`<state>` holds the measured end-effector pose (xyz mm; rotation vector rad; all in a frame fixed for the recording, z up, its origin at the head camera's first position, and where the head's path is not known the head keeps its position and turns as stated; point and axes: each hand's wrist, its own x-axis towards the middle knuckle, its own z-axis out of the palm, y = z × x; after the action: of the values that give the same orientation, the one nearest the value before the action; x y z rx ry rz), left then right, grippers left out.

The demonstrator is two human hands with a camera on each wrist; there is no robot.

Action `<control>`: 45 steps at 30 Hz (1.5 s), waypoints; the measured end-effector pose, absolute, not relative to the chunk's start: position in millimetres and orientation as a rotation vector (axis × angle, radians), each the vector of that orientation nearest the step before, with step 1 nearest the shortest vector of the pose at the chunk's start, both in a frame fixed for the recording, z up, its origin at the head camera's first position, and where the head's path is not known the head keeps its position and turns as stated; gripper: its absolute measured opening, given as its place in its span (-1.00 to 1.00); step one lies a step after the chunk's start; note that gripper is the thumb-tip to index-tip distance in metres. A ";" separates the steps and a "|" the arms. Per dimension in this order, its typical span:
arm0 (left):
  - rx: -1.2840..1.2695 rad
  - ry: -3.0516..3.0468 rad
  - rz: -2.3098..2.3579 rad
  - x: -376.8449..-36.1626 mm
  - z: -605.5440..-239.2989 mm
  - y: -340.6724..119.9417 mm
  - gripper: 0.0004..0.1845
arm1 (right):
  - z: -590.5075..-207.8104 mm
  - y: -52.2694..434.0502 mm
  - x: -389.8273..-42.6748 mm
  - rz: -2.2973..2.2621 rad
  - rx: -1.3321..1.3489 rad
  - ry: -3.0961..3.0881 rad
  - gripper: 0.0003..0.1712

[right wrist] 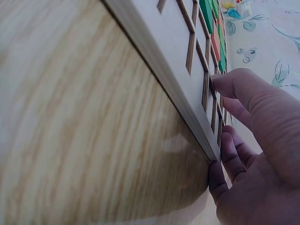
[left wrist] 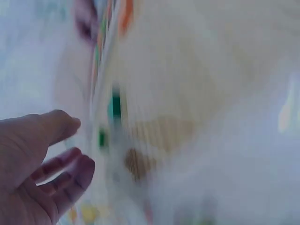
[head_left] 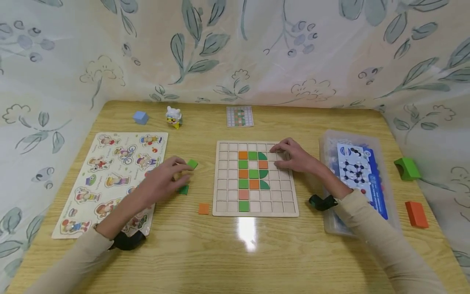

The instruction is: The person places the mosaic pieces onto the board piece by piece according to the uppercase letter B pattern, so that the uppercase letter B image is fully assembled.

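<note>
A pale wooden grid board (head_left: 271, 200) lies mid-table, with orange, green and pink square tiles and dark green rounded tiles set in its cells. My left hand (head_left: 167, 179) hovers left of it, thumb and fingers apart with nothing between them. Close to those fingertips are a light green tile (head_left: 192, 164) and a dark green tile (head_left: 183, 190) on the table. An orange square tile (head_left: 203, 208) lies beside the board's near left corner. At the board's far right corner, my right hand (head_left: 295, 157) rests with fingers spread over the edge, holding no tile.
A small printed pattern card (head_left: 240, 116) lies behind the board. On the left are a picture puzzle board (head_left: 117, 179), a blue block (head_left: 140, 117) and a toy figure (head_left: 174, 117). A plastic box (head_left: 361, 179), a green arch block (head_left: 406, 168) and a red block (head_left: 416, 214) stand right.
</note>
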<state>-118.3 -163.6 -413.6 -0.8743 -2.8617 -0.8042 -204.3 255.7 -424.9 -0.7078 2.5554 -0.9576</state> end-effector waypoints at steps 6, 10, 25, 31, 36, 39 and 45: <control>-0.794 -2.824 -0.880 -140.4 -415.3 -194.6 -0.75 | -425.3 257.2 -204.7 -0.948 -0.703 2.557 -0.55; -0.814 -2.854 -0.930 -144.0 -414.1 -190.6 -0.75 | -425.0 257.7 -204.9 -0.956 -0.708 2.557 -0.55; -0.863 -2.993 -1.075 -149.2 -415.8 -172.9 -0.66 | -427.0 258.2 -204.5 -0.920 -0.665 2.572 -0.54; -0.813 -3.015 -1.037 -149.1 -416.8 -170.1 -0.66 | -426.4 255.0 -204.5 -0.931 -0.664 2.568 -0.54; -0.793 -3.013 -1.009 -151.4 -418.0 -166.9 -0.68 | -426.4 255.1 -204.2 -0.932 -0.662 2.570 -0.54; -0.794 -3.016 -0.987 -154.3 -419.4 -164.6 -0.68 | -426.4 255.5 -204.6 -0.929 -0.662 2.572 -0.54; -0.794 -3.081 -0.935 -159.4 -423.0 -161.0 -0.67 | -426.5 255.5 -204.9 -0.919 -0.673 2.573 -0.54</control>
<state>-159.4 -161.0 -423.0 -0.7939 -3.0815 -0.9350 -204.9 255.5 -426.5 -0.6735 2.5734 -0.9191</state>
